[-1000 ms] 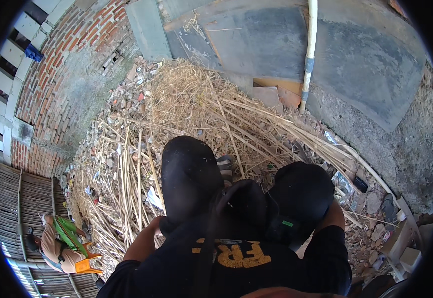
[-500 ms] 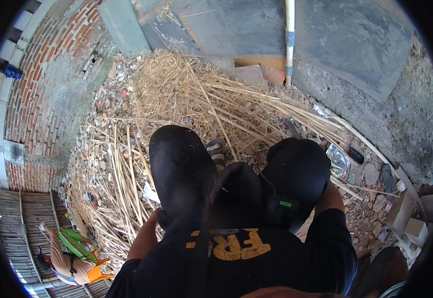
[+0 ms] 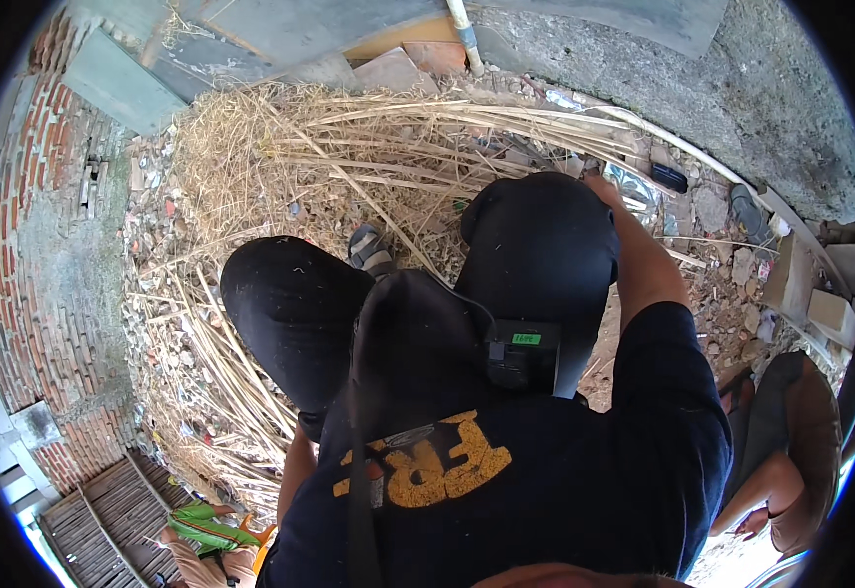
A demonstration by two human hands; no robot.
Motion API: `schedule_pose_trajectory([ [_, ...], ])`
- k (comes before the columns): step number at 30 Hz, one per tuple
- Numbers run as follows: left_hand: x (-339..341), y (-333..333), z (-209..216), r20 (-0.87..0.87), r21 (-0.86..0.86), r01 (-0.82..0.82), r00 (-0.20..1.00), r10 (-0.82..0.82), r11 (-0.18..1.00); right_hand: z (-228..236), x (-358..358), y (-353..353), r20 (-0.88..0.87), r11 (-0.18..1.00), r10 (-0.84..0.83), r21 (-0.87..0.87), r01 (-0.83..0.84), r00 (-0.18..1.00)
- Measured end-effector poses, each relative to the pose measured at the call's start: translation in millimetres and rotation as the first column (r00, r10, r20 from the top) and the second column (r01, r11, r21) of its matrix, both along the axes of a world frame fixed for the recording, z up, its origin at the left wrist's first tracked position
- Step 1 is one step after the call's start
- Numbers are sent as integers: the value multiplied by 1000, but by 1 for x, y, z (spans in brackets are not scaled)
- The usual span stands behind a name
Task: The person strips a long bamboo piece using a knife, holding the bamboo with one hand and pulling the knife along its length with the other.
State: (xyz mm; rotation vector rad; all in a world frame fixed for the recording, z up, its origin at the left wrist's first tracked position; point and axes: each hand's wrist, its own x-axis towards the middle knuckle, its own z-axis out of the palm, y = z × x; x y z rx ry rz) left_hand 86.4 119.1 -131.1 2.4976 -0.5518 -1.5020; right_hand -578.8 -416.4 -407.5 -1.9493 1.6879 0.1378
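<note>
My right arm stretches forward past my right knee, and my right hand (image 3: pixel 599 184) is low by the ground at the near side of a bundle of long pale bamboo-like strips (image 3: pixel 506 116). The knee covers most of its fingers; whether it grips anything is not visible. Beside it lies a shiny clear plastic piece (image 3: pixel 633 184). On the left only my forearm (image 3: pixel 297 472) shows; the hand is hidden behind my leg. More pale strips (image 3: pixel 236 367) lie left of my left knee, and a heap of dry straw (image 3: pixel 221 157) spreads ahead.
Rubble covers the ground. A black object (image 3: pixel 669 177) and a grey shoe-like thing (image 3: pixel 749 214) lie right, near a concrete wall (image 3: pixel 780 127). A brick wall (image 3: pixel 30 284) stands left. One person (image 3: pixel 207 529) is at lower left; another person's arm (image 3: pixel 765 490) shows lower right.
My view has swung right and my body has leaned. The right hand has come forward from beside my right knee to the ground beyond it. My left forearm is now more hidden.
</note>
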Motion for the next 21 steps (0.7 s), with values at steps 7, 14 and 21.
schedule_pose_trajectory([
  [7, -14, 32, 16, 42, 1, -94, 995, 94, 996, 76, 76, 38, -118, 997, -67, 39, 72, 991],
  [14, -12, 27, 6, 27, -9, -105, 994, 105, 994, 37, 58, 57, -40, 995, -83, 51, 85, 996],
  [21, -22, 39, 14, 54, -29, -161, 985, 163, 986, 121, 89, 53, -3, 970, -157, 186, 155, 988],
])
